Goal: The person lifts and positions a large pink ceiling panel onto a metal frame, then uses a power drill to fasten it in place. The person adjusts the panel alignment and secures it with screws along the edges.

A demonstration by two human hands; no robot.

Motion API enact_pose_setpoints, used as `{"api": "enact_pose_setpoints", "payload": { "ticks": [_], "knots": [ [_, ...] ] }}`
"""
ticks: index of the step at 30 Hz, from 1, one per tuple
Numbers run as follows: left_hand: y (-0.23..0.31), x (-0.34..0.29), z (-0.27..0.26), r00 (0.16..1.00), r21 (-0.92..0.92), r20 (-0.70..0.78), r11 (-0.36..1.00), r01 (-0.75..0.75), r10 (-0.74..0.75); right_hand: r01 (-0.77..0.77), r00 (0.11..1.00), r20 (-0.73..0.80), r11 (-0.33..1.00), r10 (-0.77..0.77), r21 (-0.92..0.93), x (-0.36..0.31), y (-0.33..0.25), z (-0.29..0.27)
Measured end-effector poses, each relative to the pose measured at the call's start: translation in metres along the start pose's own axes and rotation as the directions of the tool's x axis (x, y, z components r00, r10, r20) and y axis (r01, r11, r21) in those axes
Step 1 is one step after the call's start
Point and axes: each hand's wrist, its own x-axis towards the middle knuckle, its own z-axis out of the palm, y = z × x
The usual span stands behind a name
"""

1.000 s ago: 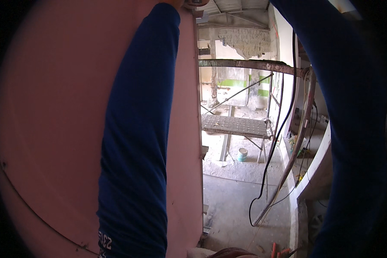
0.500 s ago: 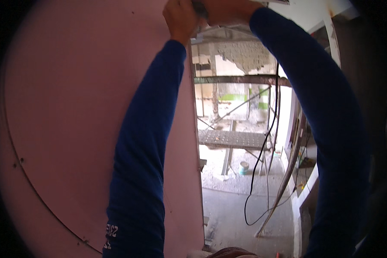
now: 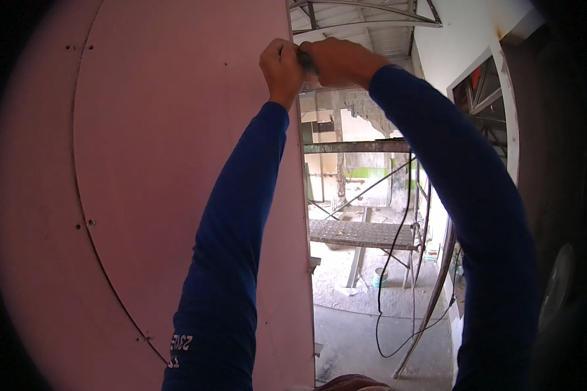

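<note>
Head: both hands (image 3: 313, 65) grip small dark tool (image 3: 306, 62) at pink board (image 3: 176, 163) edge.

Floor and scaffold below us
We see a dusty concrete floor (image 3: 365, 326) carrying a scaffold platform (image 3: 362, 233), small bucket (image 3: 379, 277), black cable (image 3: 386, 339).

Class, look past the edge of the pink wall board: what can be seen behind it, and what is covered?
Beyond the pink board stand a scaffold platform, a dangling black cable and a rubble-strewn floor. The board hides everything to its left.
</note>
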Motion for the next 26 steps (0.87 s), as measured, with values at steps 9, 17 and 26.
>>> {"api": "enact_pose_setpoints", "payload": {
  "ticks": [9,17,26],
  "knots": [
    [0.087,-0.026,0.033,0.995,-0.074,0.026,0.992,0.101,-0.099,-0.121,0.992,-0.018,0.993,0.121,-0.005,-0.083,0.002,-0.059],
    [0.188,-0.191,0.046,0.83,0.177,0.553,0.963,-0.202,0.072,-0.487,0.822,0.031,0.673,0.569,0.556,-0.319,-0.054,-0.001],
    [0.386,-0.498,-0.085,0.367,0.075,0.873,0.83,0.552,-0.323,-0.607,0.063,0.658,-0.495,0.75,0.622,-0.682,-0.297,0.059]
  ]
}}
